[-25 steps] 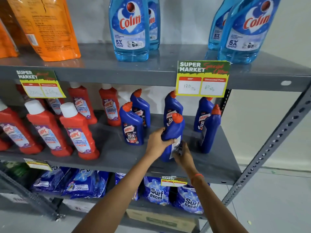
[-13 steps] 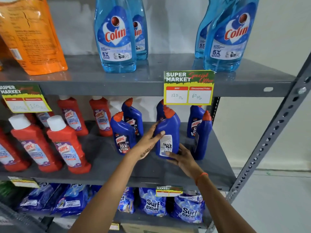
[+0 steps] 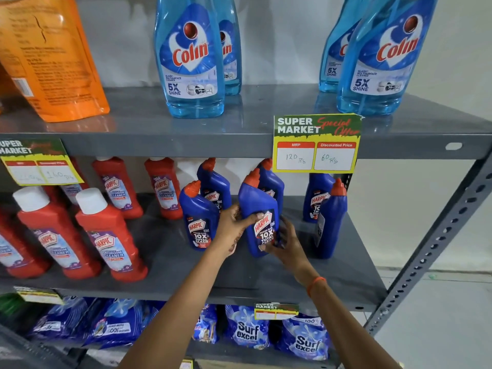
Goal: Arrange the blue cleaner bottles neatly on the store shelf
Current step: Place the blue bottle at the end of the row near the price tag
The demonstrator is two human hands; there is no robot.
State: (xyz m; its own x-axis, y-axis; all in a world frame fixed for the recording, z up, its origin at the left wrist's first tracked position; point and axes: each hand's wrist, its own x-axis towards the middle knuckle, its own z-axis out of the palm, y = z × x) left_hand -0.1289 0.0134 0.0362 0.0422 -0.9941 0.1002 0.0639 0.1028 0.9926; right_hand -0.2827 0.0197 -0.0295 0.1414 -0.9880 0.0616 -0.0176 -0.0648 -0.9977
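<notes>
A blue cleaner bottle with an orange cap (image 3: 257, 206) stands on the grey middle shelf (image 3: 346, 272), its front label facing me. My left hand (image 3: 234, 227) grips its left side, thumb across the label. My right hand (image 3: 286, 241) holds its lower right side. Another front-row blue bottle (image 3: 198, 219) stands just left of it. Two more (image 3: 215, 182) (image 3: 273, 182) stand behind. At the right, a blue bottle (image 3: 332, 219) stands turned sideways in front of another (image 3: 315, 198).
Red cleaner bottles with white caps (image 3: 106, 235) fill the shelf's left half. Light-blue glass-cleaner bottles (image 3: 190, 57) and an orange pouch (image 3: 48, 57) sit on the upper shelf. A price tag (image 3: 316, 143) hangs from its edge. Detergent packs (image 3: 247, 326) lie below. A slanted metal upright (image 3: 436, 241) stands at right.
The held blue bottle has been turned from back label to front label facing me. Both hands shifted around it while it stayed in the middle of the shelf.
</notes>
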